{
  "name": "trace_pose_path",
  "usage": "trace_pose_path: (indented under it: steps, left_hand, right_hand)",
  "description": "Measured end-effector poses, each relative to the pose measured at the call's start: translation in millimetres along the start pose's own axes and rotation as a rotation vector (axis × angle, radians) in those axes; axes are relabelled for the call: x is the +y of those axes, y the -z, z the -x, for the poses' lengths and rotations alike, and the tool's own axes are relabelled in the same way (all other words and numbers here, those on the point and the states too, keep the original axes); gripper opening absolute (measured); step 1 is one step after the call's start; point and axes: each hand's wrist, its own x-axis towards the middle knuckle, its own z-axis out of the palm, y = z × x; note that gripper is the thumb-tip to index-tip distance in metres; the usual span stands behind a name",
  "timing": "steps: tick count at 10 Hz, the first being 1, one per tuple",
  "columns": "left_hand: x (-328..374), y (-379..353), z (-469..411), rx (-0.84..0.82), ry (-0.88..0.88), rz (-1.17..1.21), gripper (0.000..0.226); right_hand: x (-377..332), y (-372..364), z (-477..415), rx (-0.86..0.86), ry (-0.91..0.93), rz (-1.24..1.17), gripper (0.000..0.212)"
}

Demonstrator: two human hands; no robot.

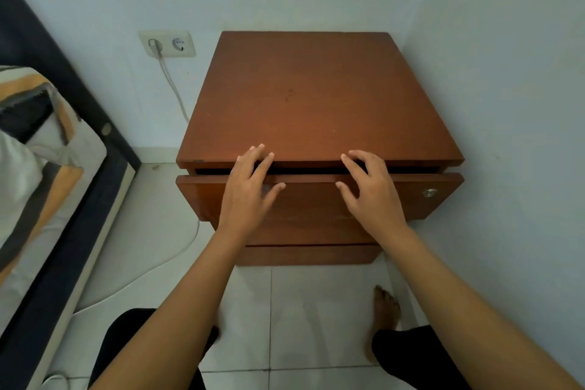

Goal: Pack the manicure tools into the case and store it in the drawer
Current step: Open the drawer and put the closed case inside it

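Note:
A brown wooden nightstand (316, 95) stands against the wall. Its top drawer (411, 196) is pulled out a small way, showing a dark gap under the top board. My left hand (250, 190) lies flat on the drawer front, fingers spread, the tips reaching over the drawer's upper edge. My right hand (367, 190) rests on the drawer front a little to the right, fingers apart and bent at the same edge. Neither hand holds anything. No manicure case or tools are in view; the drawer's inside is hidden.
A round lock (429, 192) sits on the drawer's right end. A lower drawer (310, 253) is closed. A bed with striped bedding (38, 168) is at the left. A wall socket (167, 43) feeds a white cable across the tiled floor. My bare foot (386, 307) stands nearby.

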Motion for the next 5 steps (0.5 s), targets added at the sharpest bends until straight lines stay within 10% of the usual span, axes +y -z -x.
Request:
trace_pose_path:
  steps: [5]
  left_hand:
    - [13.2, -1.0, -19.8, -0.004, 0.076, -0.168, 0.037]
  right_hand:
    - [-5.2, 2.3, -18.2, -0.022, -0.061, 0.044, 0.034]
